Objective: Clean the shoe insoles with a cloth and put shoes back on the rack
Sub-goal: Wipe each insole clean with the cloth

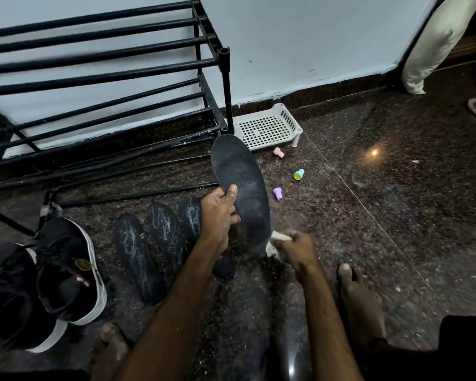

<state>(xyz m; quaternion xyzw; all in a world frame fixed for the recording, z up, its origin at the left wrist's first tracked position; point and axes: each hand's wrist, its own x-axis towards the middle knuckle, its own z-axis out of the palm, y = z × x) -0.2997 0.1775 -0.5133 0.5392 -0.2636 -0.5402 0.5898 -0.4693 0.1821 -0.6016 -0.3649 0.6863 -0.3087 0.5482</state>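
Right hand (pixel 297 250) is clenching my cloth (pixel 280 238) at insole (pixel 239 177) heel, just to its left; left hand (pixel 217 215) is gripping insole mid-length. I'd be bracing with thumb, wiping full length toward toe.

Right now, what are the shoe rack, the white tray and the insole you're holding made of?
Shoe rack: looks like black painted metal tubes, thin and round. White tray: probably plastic, moulded with a grid of holes. Insole: likely foam under dark fabric, matte and finely textured.
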